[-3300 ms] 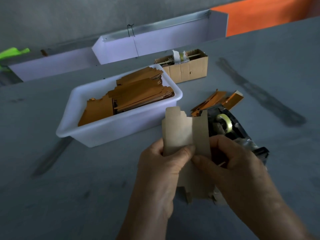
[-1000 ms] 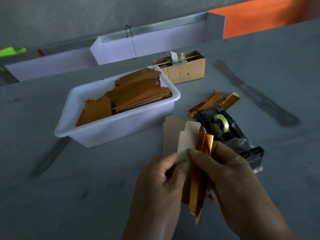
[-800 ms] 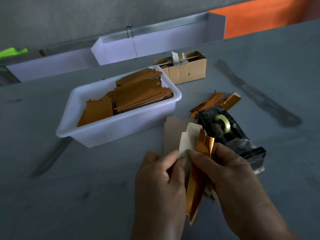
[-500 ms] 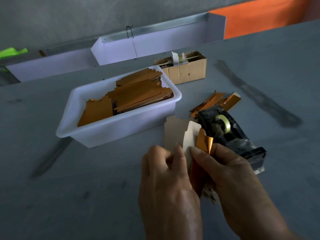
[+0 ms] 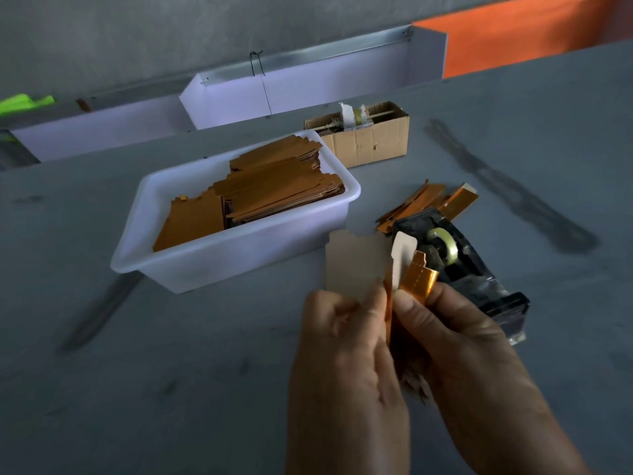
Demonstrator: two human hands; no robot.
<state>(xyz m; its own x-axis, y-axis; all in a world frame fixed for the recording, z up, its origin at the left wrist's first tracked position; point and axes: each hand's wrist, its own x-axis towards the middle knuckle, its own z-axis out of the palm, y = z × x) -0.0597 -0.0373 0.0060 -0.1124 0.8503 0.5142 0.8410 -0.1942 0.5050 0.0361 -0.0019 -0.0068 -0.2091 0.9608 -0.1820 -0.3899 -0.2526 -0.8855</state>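
Both hands hold a flat die-cut carton blank (image 5: 352,265), pale on its inner face and shiny gold-orange outside, above the grey table. My left hand (image 5: 346,365) pinches its pale left panel between thumb and fingers. My right hand (image 5: 472,365) grips the folded right side, thumb pressed near a gold flap (image 5: 416,281) that bends toward me. The blank's lower part is hidden between my palms.
A white plastic tub (image 5: 239,248) stacked with gold blanks stands at centre left. A black tape dispenser (image 5: 459,262) sits just behind my right hand, with loose gold pieces (image 5: 431,200) beyond it. A small cardboard box (image 5: 366,138) and a white trough (image 5: 308,87) lie farther back.
The blank went from a flat pale sheet to folded, its gold face turned outward. My left hand shifted its pinch up the pale panel while my right thumb bent the gold flap.
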